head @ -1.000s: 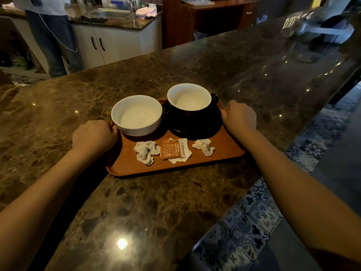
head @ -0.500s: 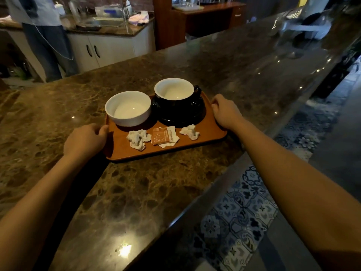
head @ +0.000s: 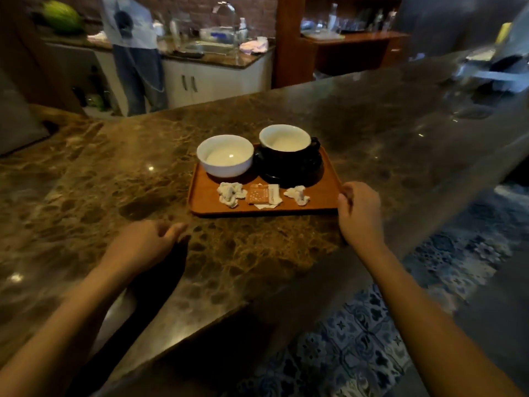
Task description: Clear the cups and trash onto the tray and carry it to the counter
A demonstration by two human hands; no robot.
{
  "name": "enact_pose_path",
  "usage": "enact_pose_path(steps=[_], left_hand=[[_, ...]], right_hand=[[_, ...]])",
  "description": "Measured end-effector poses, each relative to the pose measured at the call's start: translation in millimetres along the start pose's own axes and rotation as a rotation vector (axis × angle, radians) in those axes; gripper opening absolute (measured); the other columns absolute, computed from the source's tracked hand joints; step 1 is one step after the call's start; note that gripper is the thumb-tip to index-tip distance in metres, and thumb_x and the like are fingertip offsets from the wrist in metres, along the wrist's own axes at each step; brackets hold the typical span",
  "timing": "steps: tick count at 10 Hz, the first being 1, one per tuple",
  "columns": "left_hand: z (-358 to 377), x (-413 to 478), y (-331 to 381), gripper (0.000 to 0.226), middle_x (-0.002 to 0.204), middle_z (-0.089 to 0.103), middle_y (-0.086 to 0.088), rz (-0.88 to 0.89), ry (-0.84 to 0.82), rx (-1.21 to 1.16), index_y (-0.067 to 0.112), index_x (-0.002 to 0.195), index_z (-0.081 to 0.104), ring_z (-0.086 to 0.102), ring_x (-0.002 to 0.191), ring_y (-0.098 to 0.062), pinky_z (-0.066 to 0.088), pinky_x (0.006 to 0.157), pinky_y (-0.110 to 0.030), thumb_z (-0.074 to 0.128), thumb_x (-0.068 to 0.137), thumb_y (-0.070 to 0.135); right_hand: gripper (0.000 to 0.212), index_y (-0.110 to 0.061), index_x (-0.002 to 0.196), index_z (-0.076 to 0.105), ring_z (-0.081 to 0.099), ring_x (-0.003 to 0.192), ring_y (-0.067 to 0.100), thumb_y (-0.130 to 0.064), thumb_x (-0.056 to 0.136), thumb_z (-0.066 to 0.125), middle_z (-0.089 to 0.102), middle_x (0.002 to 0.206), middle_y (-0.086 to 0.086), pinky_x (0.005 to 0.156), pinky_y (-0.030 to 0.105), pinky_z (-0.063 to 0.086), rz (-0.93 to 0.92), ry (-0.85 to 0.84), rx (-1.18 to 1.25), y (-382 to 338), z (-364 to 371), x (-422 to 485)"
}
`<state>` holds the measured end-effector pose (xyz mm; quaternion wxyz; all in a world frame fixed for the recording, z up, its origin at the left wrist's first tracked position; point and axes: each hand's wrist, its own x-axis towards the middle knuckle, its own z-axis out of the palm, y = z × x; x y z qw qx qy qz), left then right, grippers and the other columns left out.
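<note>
Where the right hand [head: 359,212] meets the near right corner of the rectangular orange-brown wooden tray [head: 323,196], its fingers curl loosely at the rim, touching it or just beside it; whether they actually clasp the edge cannot be told. The left hand [head: 143,247] hovers half open above the brown veined marble counter [head: 114,173], holding nothing and lying apart from the tray's near left corner. On the tray's far half stand a white round ceramic cup [head: 225,155] at left and, beside it, a black cup with a white interior [head: 287,144] seated on a black saucer [head: 289,174]. Along the near half lie, from left to right, a crumpled white paper napkin [head: 231,193], an orange printed sachet [head: 258,194] resting on a white paper slip [head: 273,196], and a smaller crumpled white tissue [head: 297,194]. The tray rests flat on the counter. Beyond the counter, a standing person [head: 134,53] faces a white cabinet with a sink [head: 206,47].
</note>
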<state>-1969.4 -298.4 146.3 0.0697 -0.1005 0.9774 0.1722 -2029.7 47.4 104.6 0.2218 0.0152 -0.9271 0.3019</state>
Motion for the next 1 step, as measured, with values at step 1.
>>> enact_pose_path(steps=[1], left_hand=[[11.3, -73.7, -12.4, 0.032, 0.068, 0.066, -0.003, 0.036, -0.04, -0.221, 0.016, 0.083, 0.067, 0.06, 0.06, -0.009, 0.045, 0.059, -0.027, 0.042, 0.093, 0.035]], right_hand=[[0.027, -0.009, 0.118, 0.053, 0.048, 0.113, 0.025, -0.014, 0.091, 0.05, 0.058, 0.117, 0.012, 0.095, 0.043, 0.041, -0.087, 0.046, 0.066, -25.1, -16.7, -36.5]])
